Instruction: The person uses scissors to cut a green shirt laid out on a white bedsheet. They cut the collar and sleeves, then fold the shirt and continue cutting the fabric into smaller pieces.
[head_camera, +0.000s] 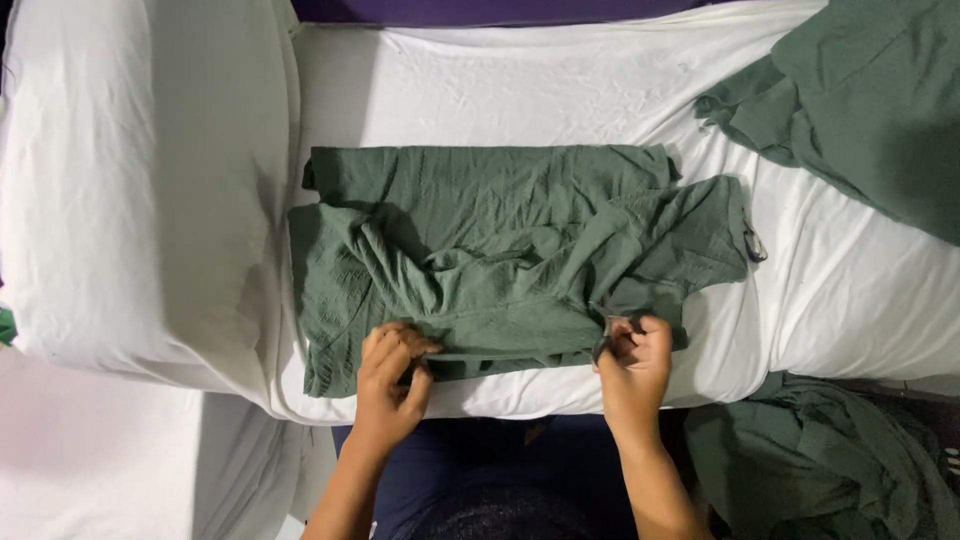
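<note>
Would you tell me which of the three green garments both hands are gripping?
The middle green garment, spread on the white sheet; left hand and right hand pinch its near edge. The other two lie untouched at right.

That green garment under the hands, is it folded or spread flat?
Partly folded: the green garment is doubled over with bunched creases, both hands pinching its near edge.

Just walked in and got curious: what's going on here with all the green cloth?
A person is handling a green garment spread on a white-sheeted bed. The left hand and the right hand each pinch its near edge. Another green garment lies at the far right, and a crumpled pile sits beside the bed.
</note>
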